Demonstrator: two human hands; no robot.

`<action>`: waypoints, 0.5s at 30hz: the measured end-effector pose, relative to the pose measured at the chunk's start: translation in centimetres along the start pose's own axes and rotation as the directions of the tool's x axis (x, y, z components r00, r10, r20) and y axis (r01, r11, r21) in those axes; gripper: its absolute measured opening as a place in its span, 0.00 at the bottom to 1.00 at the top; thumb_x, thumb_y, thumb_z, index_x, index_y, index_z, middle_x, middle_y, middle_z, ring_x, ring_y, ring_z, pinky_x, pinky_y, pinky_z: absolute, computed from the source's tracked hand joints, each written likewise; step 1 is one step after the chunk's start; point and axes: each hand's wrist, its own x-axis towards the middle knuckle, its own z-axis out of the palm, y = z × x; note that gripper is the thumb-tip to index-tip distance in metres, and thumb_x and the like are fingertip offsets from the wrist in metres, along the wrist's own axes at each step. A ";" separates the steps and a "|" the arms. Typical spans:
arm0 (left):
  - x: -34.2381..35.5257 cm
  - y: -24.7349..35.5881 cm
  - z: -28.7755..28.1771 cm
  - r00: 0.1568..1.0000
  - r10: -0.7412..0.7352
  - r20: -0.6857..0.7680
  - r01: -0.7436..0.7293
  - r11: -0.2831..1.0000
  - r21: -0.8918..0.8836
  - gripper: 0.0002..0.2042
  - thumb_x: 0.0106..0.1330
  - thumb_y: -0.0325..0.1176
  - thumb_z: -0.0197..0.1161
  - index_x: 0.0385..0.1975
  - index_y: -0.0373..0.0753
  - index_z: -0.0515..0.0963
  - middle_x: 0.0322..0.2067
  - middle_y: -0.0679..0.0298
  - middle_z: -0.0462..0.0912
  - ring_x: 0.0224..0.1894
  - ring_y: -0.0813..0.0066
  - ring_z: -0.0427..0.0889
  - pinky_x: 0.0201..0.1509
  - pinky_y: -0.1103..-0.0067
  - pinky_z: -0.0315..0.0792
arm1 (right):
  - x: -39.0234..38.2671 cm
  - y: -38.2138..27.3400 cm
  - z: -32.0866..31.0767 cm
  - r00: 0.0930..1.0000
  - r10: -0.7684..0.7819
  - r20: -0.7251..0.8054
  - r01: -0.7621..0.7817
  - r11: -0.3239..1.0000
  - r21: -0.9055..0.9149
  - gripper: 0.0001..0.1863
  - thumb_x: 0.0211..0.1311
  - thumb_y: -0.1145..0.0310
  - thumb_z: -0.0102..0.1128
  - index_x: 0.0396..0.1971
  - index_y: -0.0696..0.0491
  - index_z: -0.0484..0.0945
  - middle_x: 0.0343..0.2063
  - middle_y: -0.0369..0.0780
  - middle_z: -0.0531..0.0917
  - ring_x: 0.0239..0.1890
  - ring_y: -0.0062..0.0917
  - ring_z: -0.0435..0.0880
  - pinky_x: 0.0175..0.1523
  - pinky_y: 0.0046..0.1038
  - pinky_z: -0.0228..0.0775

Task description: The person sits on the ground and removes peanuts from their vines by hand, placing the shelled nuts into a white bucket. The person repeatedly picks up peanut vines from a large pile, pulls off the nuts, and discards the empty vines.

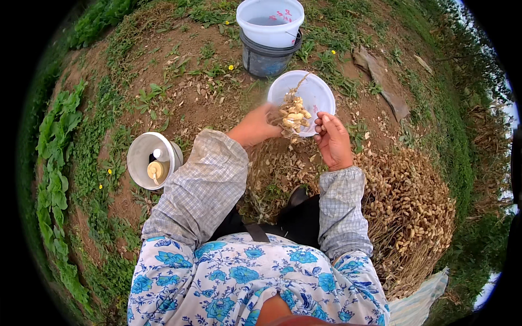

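My left hand [254, 128] is closed around a dried peanut plant [294, 115] hung with several pale pods, its fingers slightly blurred. The bunch is over the near left part of a white bucket [323, 92]. On the right, my right hand [333, 142] is beside the pods at the bucket's near rim, thumb and fingers pinched together. Whatever lies between those fingertips is too small to make out.
A heap of dried peanut plants [408, 206] lies at my right, by a striped sheet [418, 304]. At left stands a white bucket [175, 155] holding bottles. Stacked white [250, 26] and black buckets [266, 61] stand ahead. Leafy plants [57, 141] line the far left.
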 end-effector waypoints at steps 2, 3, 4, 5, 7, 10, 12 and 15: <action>-0.6 0.4 -0.4 0.999 -0.016 -0.040 0.015 0.999 -0.031 0.30 0.50 0.25 0.68 0.55 0.30 0.66 0.49 0.57 0.78 0.51 0.70 0.77 0.55 0.75 0.70 | 0.0 0.6 1.1 1.000 0.021 0.006 -0.020 0.997 -0.073 0.14 0.68 0.62 0.59 0.47 0.55 0.78 0.34 0.32 0.79 0.30 0.13 0.72 0.34 0.16 0.68; -0.6 0.2 -0.9 0.999 -0.039 -0.026 0.039 0.999 0.014 0.30 0.50 0.25 0.68 0.56 0.30 0.66 0.49 0.57 0.78 0.51 0.70 0.76 0.55 0.75 0.70 | 0.0 0.7 1.6 0.999 0.025 0.025 -0.022 0.993 -0.118 0.15 0.68 0.61 0.59 0.48 0.55 0.78 0.34 0.31 0.79 0.29 0.13 0.71 0.34 0.16 0.67; -0.5 0.0 -1.3 0.998 -0.062 -0.014 0.062 0.996 0.060 0.31 0.51 0.25 0.68 0.57 0.31 0.66 0.50 0.57 0.77 0.52 0.71 0.76 0.56 0.76 0.70 | 0.1 0.6 2.1 0.999 0.029 0.044 -0.022 0.986 -0.163 0.16 0.67 0.60 0.60 0.48 0.55 0.79 0.35 0.31 0.79 0.28 0.13 0.70 0.34 0.16 0.66; -0.3 -0.1 -1.7 0.996 -0.084 -0.002 0.084 0.991 0.104 0.31 0.51 0.25 0.68 0.57 0.31 0.66 0.50 0.57 0.77 0.52 0.71 0.76 0.56 0.76 0.70 | 0.2 0.7 2.3 0.998 0.024 0.062 -0.010 0.976 -0.216 0.17 0.67 0.60 0.61 0.49 0.55 0.78 0.34 0.31 0.79 0.28 0.13 0.70 0.34 0.17 0.66; -0.3 0.0 -1.8 0.991 -0.137 -0.002 0.134 0.968 0.213 0.33 0.51 0.25 0.68 0.60 0.32 0.65 0.51 0.58 0.76 0.54 0.72 0.75 0.57 0.77 0.69 | 0.2 0.8 2.7 0.994 0.027 0.106 0.010 0.944 -0.331 0.19 0.66 0.59 0.62 0.50 0.56 0.78 0.34 0.31 0.79 0.28 0.13 0.70 0.34 0.17 0.67; -0.4 -0.2 -1.5 0.991 -0.131 -0.005 0.130 0.978 0.160 0.33 0.51 0.25 0.68 0.60 0.32 0.65 0.51 0.58 0.76 0.54 0.72 0.75 0.57 0.76 0.69 | 0.6 1.4 3.0 0.990 0.013 0.141 0.042 0.923 -0.382 0.19 0.66 0.60 0.61 0.50 0.57 0.78 0.31 0.31 0.78 0.27 0.13 0.70 0.34 0.18 0.66; -0.3 -0.7 -1.4 0.994 -0.111 -0.006 0.111 0.988 0.108 0.33 0.51 0.26 0.69 0.60 0.32 0.65 0.52 0.58 0.76 0.55 0.71 0.75 0.58 0.75 0.69 | 0.6 1.6 2.8 0.988 0.001 0.152 0.060 0.916 -0.396 0.18 0.66 0.61 0.61 0.49 0.57 0.79 0.30 0.31 0.78 0.26 0.13 0.70 0.34 0.18 0.66; 0.0 -1.3 -1.7 0.991 -0.125 0.045 0.122 0.990 0.068 0.35 0.52 0.27 0.71 0.62 0.32 0.64 0.53 0.57 0.75 0.57 0.70 0.74 0.60 0.74 0.68 | 0.4 1.2 2.6 0.989 0.037 0.146 0.011 0.949 -0.314 0.16 0.66 0.63 0.60 0.47 0.57 0.79 0.29 0.31 0.78 0.26 0.13 0.71 0.32 0.18 0.66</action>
